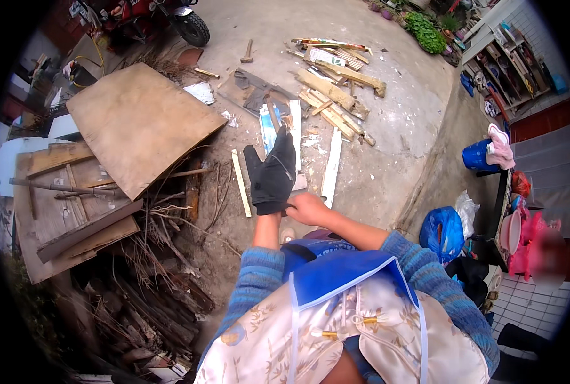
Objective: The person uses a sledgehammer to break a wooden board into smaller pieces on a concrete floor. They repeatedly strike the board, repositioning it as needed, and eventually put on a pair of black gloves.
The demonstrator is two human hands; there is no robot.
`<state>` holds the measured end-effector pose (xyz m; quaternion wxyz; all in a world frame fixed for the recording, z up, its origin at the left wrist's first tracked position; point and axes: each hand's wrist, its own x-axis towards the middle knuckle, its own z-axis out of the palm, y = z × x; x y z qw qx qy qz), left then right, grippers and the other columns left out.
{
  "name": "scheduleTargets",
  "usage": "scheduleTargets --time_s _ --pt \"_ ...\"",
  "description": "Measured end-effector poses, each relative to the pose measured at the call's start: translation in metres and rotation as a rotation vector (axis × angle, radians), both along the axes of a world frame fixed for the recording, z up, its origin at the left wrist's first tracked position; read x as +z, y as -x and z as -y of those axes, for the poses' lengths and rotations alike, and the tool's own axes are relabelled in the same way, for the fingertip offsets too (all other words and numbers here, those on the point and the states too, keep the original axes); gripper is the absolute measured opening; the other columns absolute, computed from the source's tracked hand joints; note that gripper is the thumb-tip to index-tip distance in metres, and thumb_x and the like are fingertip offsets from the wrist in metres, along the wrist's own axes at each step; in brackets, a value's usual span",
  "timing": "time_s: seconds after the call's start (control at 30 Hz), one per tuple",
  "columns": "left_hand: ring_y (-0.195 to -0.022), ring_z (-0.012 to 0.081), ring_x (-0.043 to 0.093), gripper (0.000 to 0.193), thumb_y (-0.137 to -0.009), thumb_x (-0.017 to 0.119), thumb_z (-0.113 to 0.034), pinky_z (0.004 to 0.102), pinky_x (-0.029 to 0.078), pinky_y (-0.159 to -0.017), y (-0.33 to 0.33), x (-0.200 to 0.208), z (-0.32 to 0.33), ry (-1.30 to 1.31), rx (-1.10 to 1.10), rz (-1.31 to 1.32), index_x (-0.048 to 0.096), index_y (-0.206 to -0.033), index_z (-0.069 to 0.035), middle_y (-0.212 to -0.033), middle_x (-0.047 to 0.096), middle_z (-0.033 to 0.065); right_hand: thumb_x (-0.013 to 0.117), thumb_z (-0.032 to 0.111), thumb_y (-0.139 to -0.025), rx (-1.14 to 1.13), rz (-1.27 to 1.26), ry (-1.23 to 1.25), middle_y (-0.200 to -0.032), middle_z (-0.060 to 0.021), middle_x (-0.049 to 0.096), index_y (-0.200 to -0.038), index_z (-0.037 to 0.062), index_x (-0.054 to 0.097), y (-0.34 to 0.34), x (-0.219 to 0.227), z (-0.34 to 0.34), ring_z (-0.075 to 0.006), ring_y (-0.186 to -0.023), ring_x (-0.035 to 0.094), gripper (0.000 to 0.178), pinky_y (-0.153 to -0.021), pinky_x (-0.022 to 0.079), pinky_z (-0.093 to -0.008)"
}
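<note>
My left hand (273, 178) wears a black glove, its fingers stretched out and the thumb apart. Bare, my right hand (309, 210) closes on the glove's cuff at the left wrist. Beyond the gloved fingers lie a dark flat sheet (249, 89) and a white strip of wood (296, 121). A flat greyish piece (299, 183) shows beside the glove, partly hidden, and I cannot make out what it is. Another white strip (331, 168) rests on the ground to the right, and a narrow pale stick (240, 184) to the left.
Broken planks (336, 89) lie heaped ahead. A hammer (248, 52) rests on the concrete farther off. At left, a large wooden board (141, 121) tops a pile of branches (163, 243). A blue bucket (479, 157) and a blue plastic bag (442, 234) are at right.
</note>
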<state>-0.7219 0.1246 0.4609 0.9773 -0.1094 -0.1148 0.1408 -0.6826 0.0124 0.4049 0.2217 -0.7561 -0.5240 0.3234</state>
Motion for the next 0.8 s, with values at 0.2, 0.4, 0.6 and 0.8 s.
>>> scheduleTargets --time_s 0.2,0.4,0.6,0.8 --pt "-0.109 0.0157 0.041 0.072 -0.076 0.047 -0.054 0.0247 0.030 -0.094 -0.021 -0.064 -0.005 -0.068 0.044 -0.162 0.037 -0.125 -0.002 -0.120 0.045 0.0081 0.050 0.027 -0.073 0.124 -0.055 -0.006 -0.072 -0.0209 0.057 -0.085 0.0082 0.061 -0.028 0.007 0.015 -0.0378 -0.067 0.054 0.025 -0.061 0.043 -0.0445" --pt "-0.107 0.0125 0.041 0.073 -0.076 0.045 -0.058 0.0237 0.030 -0.093 -0.038 -0.068 -0.007 -0.103 0.127 -0.428 0.040 -0.123 -0.002 -0.119 0.046 0.0072 0.052 0.022 -0.070 0.192 0.034 -0.334 -0.064 -0.0202 0.055 -0.064 -0.0005 0.055 -0.026 0.013 0.017 -0.0364 -0.064 0.055 0.023 -0.059 0.044 -0.0447" --pt "-0.120 0.0187 0.031 0.074 -0.083 0.032 -0.057 0.0271 0.020 -0.102 -0.040 -0.071 0.004 -0.626 0.342 -0.871 0.031 -0.127 0.003 -0.129 0.034 0.0160 0.050 0.020 -0.068 0.393 0.044 -0.303 -0.060 -0.0178 0.056 -0.061 0.0020 0.058 -0.035 0.026 0.021 -0.0358 -0.058 0.056 0.021 -0.054 0.044 -0.0446" --pt "-0.120 0.0235 0.033 0.058 -0.086 0.041 -0.030 0.0328 0.027 -0.100 -0.045 -0.109 -0.016 -0.762 0.363 -0.914 0.018 -0.132 -0.003 -0.134 0.025 0.0161 0.050 0.019 -0.068 0.401 -0.018 -0.351 -0.061 -0.0174 0.056 -0.061 0.0012 0.057 -0.044 -0.001 0.013 -0.0336 -0.060 0.057 0.021 -0.054 0.045 -0.0426"
